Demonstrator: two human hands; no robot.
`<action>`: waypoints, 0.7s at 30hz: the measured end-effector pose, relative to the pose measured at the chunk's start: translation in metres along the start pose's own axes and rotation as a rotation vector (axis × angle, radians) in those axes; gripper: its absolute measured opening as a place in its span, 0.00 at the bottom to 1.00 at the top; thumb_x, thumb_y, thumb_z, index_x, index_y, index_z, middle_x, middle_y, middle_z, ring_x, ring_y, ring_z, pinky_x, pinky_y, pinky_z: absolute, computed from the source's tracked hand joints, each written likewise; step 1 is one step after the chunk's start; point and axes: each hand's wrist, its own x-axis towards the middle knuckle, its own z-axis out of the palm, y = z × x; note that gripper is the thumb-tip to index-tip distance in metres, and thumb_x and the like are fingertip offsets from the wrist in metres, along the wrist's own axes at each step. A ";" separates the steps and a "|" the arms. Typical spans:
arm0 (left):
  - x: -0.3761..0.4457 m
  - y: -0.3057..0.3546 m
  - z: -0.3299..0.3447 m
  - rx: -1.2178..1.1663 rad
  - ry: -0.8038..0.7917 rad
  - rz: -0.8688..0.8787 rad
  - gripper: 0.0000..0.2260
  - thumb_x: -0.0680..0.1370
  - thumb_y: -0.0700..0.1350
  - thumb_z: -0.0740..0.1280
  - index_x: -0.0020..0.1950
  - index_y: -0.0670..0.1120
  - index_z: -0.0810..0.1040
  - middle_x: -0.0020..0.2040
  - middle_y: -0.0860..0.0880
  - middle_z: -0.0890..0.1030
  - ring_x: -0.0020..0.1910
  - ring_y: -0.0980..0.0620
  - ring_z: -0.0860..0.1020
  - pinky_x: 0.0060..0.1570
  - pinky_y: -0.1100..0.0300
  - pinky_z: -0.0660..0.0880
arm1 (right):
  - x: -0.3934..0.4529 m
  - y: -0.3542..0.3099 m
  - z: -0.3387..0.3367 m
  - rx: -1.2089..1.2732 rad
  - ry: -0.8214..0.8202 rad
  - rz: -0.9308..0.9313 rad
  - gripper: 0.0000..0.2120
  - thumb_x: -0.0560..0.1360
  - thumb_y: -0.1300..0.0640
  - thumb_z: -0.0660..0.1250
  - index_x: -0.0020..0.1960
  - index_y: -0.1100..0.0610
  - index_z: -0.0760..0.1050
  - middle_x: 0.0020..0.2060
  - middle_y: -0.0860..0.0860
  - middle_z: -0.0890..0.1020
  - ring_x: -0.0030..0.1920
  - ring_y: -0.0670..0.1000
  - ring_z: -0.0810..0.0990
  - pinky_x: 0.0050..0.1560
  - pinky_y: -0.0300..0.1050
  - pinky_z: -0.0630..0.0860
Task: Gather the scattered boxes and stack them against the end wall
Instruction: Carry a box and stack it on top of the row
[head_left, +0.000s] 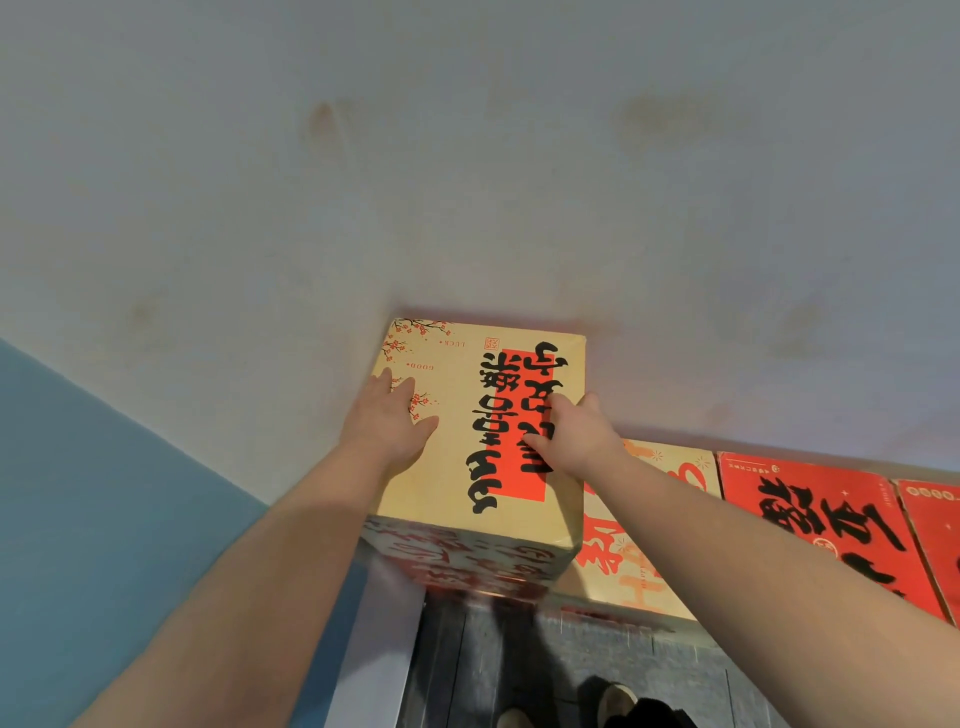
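Top box (483, 431), cream with a red panel, sits on the stack in the corner, far edge touching or just off the end wall (467, 182); can't tell which. Both palms flat on its lid: left hand (387, 426) near the left edge, right hand (574, 439) toward the right edge. Neither grip is clenched, fingers straight, pressing only

Risks:
- box looks to overhang the one beneath on the near side; a push from on top could tip it or skew it off square
- flat palms give no hold if it slides
- lower neighbours, the orange box (623, 561) and red box (810, 519), sit beside it, so a slip right drops onto them

Orientation: long axis runs toward the wall; printed text reads upside down from here, its top toward the person
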 end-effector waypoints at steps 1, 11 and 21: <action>-0.002 0.001 -0.002 -0.002 -0.001 -0.003 0.30 0.77 0.62 0.59 0.74 0.48 0.61 0.76 0.44 0.58 0.75 0.45 0.54 0.72 0.46 0.60 | -0.001 0.000 -0.003 -0.026 0.008 -0.010 0.26 0.76 0.41 0.65 0.68 0.52 0.65 0.62 0.56 0.66 0.59 0.57 0.74 0.58 0.54 0.77; -0.073 0.022 -0.028 -0.029 0.022 -0.132 0.32 0.78 0.58 0.61 0.77 0.48 0.56 0.77 0.43 0.53 0.76 0.45 0.53 0.73 0.51 0.56 | -0.030 -0.011 -0.034 -0.228 -0.004 -0.290 0.25 0.78 0.43 0.62 0.70 0.54 0.65 0.64 0.58 0.68 0.63 0.59 0.70 0.60 0.57 0.74; -0.264 0.044 0.001 -0.140 0.070 -0.482 0.30 0.79 0.57 0.61 0.77 0.47 0.57 0.78 0.43 0.52 0.77 0.46 0.50 0.74 0.51 0.54 | -0.125 -0.008 -0.016 -0.394 -0.130 -0.682 0.24 0.79 0.43 0.60 0.68 0.56 0.66 0.62 0.60 0.70 0.62 0.62 0.70 0.58 0.57 0.74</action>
